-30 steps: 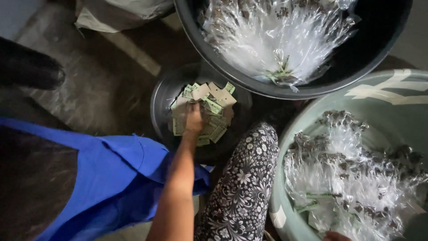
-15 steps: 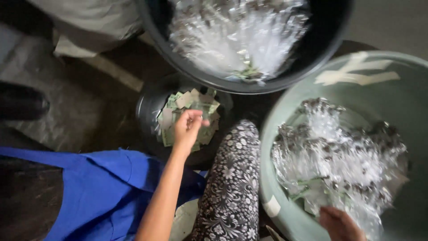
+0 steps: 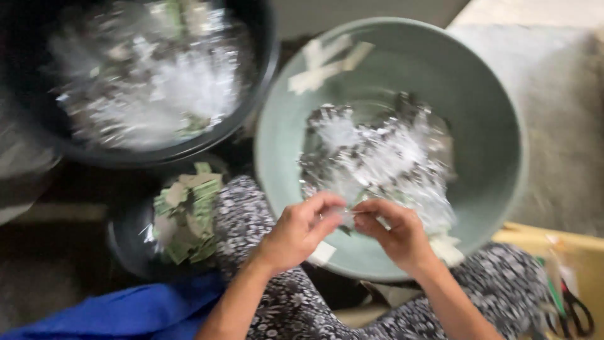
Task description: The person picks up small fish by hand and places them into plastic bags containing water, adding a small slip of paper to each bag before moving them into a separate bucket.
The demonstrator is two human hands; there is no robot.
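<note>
My left hand [image 3: 299,230] and my right hand [image 3: 393,232] meet over the near rim of a pale green basin [image 3: 484,101]. Both pinch a small clear plastic wrapper [image 3: 345,216] between fingertips. The basin holds a heap of crinkled clear plastic wrappers [image 3: 377,157]. To the left, a small dark bowl [image 3: 126,242] holds a pile of green and beige paper slips [image 3: 187,217]. The frame is blurred by motion.
A large black tub [image 3: 251,107] at top left is filled with more clear wrappers. Blue cloth [image 3: 126,311] lies at bottom left. My knees in a floral black-and-white garment [image 3: 251,214] sit between the containers. A yellow tray edge with scissors [image 3: 576,308] is at right.
The view swung right. My left hand left the bowl of paper slips and came over to the green basin, where it joined my right hand on a clear wrapper.
</note>
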